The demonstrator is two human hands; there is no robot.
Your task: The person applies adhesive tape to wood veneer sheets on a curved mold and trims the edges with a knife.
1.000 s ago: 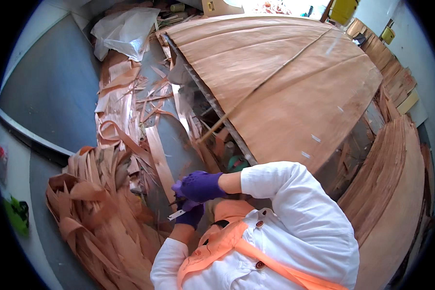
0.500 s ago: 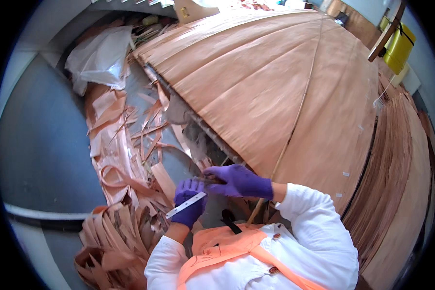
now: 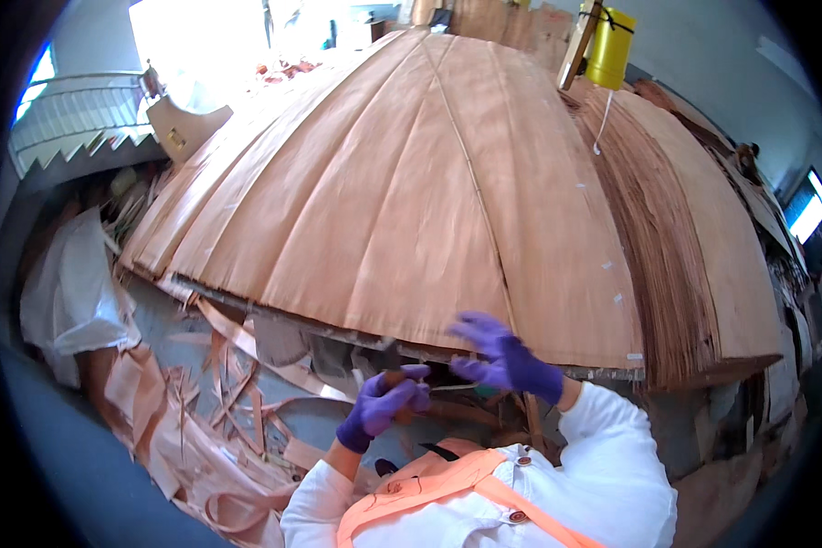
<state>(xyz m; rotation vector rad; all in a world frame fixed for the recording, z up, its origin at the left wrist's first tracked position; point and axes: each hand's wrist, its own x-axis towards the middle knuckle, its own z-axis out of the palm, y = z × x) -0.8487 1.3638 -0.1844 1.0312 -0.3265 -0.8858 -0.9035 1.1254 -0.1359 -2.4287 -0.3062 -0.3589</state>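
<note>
My left hand (image 3: 384,405), in a purple glove, grips a tool (image 3: 392,377) with a brownish body and a dark upper end, partly hidden by my fingers. My right hand (image 3: 511,363), also gloved in purple, is open with fingers spread, just in front of the near edge of a broad stack of reddish wood veneer sheets (image 3: 329,237). A long thin stick (image 3: 477,192) lies lengthwise over the sheets and runs down behind my right hand. Small pale patches dot the sheet's right part.
Torn veneer strips (image 3: 228,402) litter the grey floor. A crumpled white plastic sheet (image 3: 73,283) lies left. More stacked veneer (image 3: 667,237) stands right, beneath a yellow container (image 3: 610,50) on a wooden post. A railing (image 3: 87,96) is at back left.
My view has swung toward the veneer stack. My right hand has left the tool, opened and moved right. My left hand now holds it, and the pale metal strip seen earlier is out of sight.
</note>
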